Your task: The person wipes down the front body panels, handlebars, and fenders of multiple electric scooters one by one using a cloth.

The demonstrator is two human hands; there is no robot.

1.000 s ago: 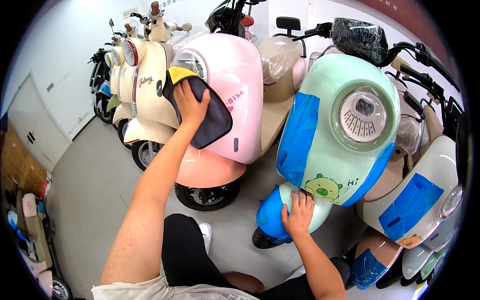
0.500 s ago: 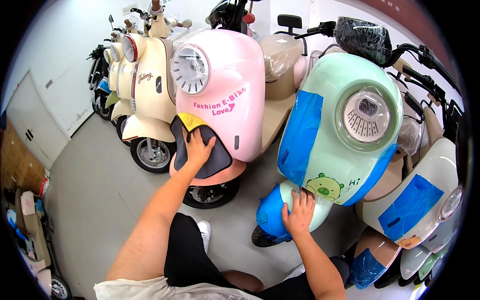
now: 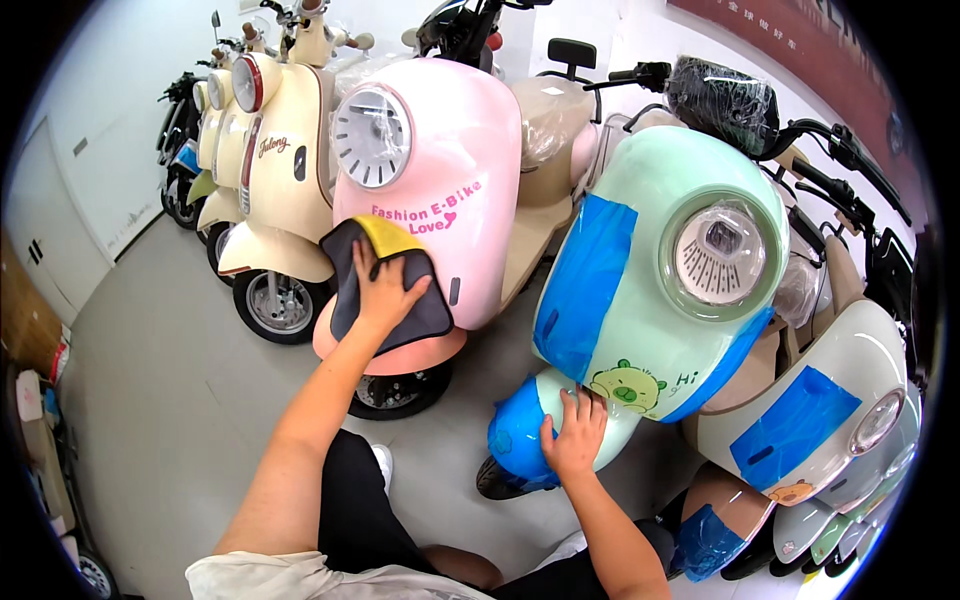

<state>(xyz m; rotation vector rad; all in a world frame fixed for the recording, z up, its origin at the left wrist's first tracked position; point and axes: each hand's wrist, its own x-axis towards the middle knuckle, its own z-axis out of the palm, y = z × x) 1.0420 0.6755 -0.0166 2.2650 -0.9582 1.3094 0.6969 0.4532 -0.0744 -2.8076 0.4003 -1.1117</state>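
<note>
My left hand [image 3: 385, 302] presses a grey and yellow cleaning cloth [image 3: 425, 312] against the lower front panel of a pink scooter [image 3: 440, 130]. The fingers are spread over the cloth, a fold of it bunched between them, with its yellow corner turned up above. Under the cloth shows the scooter's salmon-pink front fender [image 3: 425, 352]. On the right, my right hand [image 3: 577, 435] rests with fingers apart on the front fender [image 3: 620, 432] of a mint-green scooter [image 3: 620, 290]. Blue film [image 3: 590, 265] covers parts of that scooter's front panel and fender.
Cream scooters [image 3: 290, 185] stand in a row at the left, close beside the pink one. A pale scooter [image 3: 840, 350] with blue film and several more crowd the right. A plastic-wrapped black part [image 3: 722, 105] sits at the mint scooter's handlebar. Grey floor [image 3: 180, 400] lies at the left.
The whole view has shifted, so the scooters sit slightly further left in the picture. My left hand stays on the cloth, now a little higher on it, and my right hand keeps to the mint fender.
</note>
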